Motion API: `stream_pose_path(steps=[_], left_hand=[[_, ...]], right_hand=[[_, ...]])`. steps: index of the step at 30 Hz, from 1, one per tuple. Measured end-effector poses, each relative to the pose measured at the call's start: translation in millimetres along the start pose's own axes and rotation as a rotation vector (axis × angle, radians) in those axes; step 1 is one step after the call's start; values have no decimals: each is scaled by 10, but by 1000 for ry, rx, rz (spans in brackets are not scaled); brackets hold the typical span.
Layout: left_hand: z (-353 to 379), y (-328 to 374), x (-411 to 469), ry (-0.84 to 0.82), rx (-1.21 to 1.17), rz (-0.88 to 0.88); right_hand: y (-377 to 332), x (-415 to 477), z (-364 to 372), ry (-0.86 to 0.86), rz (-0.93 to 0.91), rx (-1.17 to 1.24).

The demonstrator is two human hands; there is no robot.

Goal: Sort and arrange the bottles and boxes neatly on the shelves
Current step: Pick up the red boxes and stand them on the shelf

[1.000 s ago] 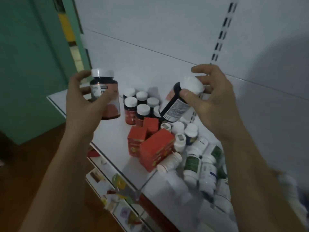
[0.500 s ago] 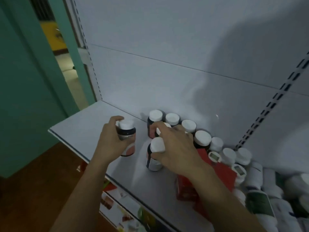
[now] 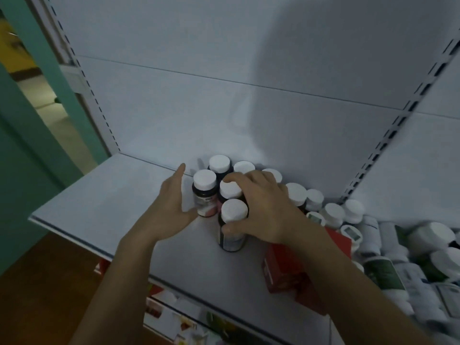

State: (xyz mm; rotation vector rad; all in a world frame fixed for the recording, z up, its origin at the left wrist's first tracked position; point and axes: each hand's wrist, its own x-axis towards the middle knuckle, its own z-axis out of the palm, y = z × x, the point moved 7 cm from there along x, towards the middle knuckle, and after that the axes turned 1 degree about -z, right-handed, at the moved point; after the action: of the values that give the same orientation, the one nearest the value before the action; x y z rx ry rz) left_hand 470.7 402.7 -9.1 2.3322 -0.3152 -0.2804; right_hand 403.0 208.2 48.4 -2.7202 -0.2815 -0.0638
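pos: front bottle [image 3: 232,235] and left bottle [image 3: 204,195] upright, touching, mid shelf [image 3: 104,202] | left hand [image 3: 171,207]: fingers straight, flat against left bottle's side | right hand [image 3: 263,215]: curled round front bottle | handling: probably light, rigid, smooth plastic, tippy; grip body below cap | red box [image 3: 281,270] just beside

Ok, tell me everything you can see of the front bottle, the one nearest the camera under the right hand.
The front bottle has a dark, plastic-looking body, a round white cap and a pale label round its lower half; the print is too blurred to read. It stands upright on the white shelf, at the front of the group, close against the bottle behind. The right hand holds it, thumb across its front, palm at its right side.
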Motion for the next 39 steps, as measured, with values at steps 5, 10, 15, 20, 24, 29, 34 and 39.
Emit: stream_pose_path(steps=[5, 10, 15, 20, 24, 29, 34, 39], left_hand=[[-320, 305, -85, -82, 368, -38], [-226, 1100, 8, -25, 466, 110], [583, 2049, 58, -117, 589, 325], [1538, 2791, -117, -223, 662, 477], [2330, 3352, -327, -301, 671, 557], [3301, 4073, -634, -355, 634, 611], [4142, 4715, -929, -386, 563, 705], [4656, 5059, -1160, -429, 550, 732]], right_hand=[[261, -139, -344, 55, 104, -104], [767, -618, -746, 94, 261, -223], [1404, -1436, -1093, 99, 477, -261], [2058, -2476, -1344, 75, 686, -236], [2516, -3218, -1505, 102, 741, -246], [3141, -4117, -1788, 98, 747, -202], [3732, -4980, -2177, 330, 715, -159], [4024, -5522, -2392, 549, 657, -118]])
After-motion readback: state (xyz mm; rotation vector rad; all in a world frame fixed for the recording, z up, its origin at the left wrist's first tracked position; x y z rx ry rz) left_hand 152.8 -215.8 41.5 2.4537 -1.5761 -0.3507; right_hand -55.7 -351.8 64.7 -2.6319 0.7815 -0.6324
